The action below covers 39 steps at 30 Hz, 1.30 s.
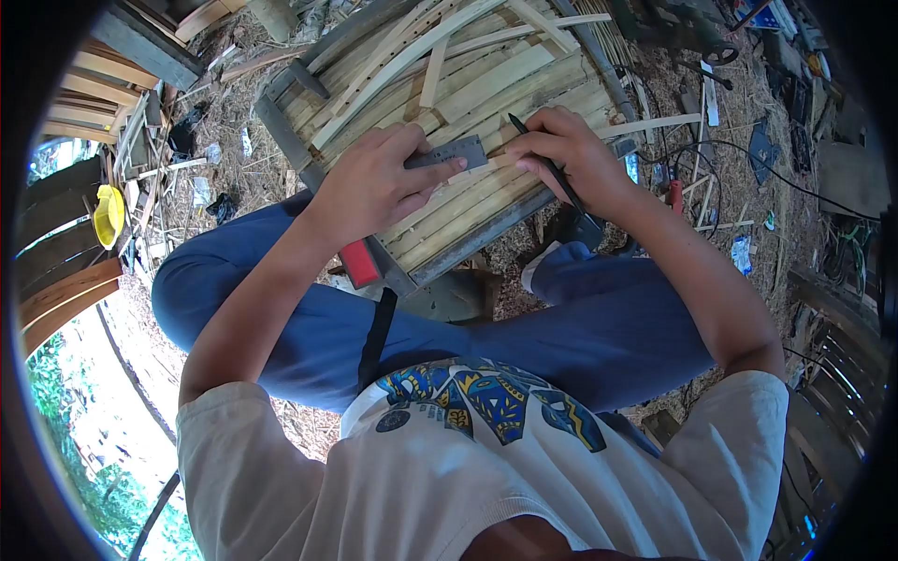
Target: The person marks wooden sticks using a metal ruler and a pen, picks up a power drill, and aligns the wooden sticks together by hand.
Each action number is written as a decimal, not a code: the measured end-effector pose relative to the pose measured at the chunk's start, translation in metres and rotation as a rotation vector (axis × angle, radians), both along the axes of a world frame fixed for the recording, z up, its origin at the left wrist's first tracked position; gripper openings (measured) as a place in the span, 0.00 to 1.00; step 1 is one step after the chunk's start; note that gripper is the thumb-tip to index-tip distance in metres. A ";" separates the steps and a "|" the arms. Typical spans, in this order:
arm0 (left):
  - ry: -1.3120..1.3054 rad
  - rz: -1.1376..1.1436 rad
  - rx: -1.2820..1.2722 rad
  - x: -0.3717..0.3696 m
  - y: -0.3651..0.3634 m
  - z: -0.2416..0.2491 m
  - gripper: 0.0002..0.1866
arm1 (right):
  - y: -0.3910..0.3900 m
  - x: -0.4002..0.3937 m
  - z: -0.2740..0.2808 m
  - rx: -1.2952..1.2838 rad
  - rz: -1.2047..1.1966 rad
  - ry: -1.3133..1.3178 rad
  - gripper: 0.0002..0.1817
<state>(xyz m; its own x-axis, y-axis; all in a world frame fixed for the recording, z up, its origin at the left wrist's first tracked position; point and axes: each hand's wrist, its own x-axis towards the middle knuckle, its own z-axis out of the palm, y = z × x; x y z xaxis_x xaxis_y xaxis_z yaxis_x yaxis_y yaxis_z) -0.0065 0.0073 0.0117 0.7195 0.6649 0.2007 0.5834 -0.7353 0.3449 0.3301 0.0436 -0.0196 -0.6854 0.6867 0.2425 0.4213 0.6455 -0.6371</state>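
Note:
My left hand (379, 182) grips a short grey metal ruler (460, 152) between thumb and fingers, its marked face up and its free end pointing right. In my right hand (568, 154) is a dark pen-like tool (558, 175), held at a slant with one end showing past the fingers. Both hands are over a low slatted wooden bench (449, 220), a small gap apart. Curved and straight light wood strips (398, 75) lie on the bench beyond my hands.
A red block-like object (358, 264) sits at the bench's near left corner. A yellow object (109, 216) is at the far left. Wood shavings and scraps (224, 89) cover the ground, and a black cable (795, 182) runs across the right side.

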 end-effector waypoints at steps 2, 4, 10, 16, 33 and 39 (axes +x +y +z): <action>0.014 0.006 -0.013 0.000 0.000 0.000 0.27 | 0.000 0.000 0.001 0.010 0.000 -0.003 0.12; 0.009 0.011 -0.017 0.000 0.000 0.001 0.27 | 0.000 -0.001 0.002 0.005 -0.001 -0.005 0.12; 0.004 0.008 -0.010 0.001 0.000 0.001 0.25 | 0.000 -0.001 0.002 0.014 -0.002 -0.017 0.12; 0.011 0.006 -0.004 0.000 0.001 0.001 0.25 | -0.001 -0.001 0.003 0.064 -0.004 -0.030 0.12; -0.039 0.009 -0.019 0.001 0.001 0.002 0.17 | -0.004 -0.002 0.007 0.086 -0.025 -0.041 0.12; -0.038 0.006 -0.007 0.001 0.001 0.001 0.17 | -0.002 -0.005 0.018 0.089 -0.041 -0.047 0.15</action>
<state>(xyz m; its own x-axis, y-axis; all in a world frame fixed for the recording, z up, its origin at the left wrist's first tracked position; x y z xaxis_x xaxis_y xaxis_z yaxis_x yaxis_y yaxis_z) -0.0056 0.0083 0.0127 0.7077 0.6703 0.2232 0.5740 -0.7297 0.3716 0.3254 0.0415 -0.0017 -0.6691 0.6916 0.2721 0.4766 0.6802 -0.5569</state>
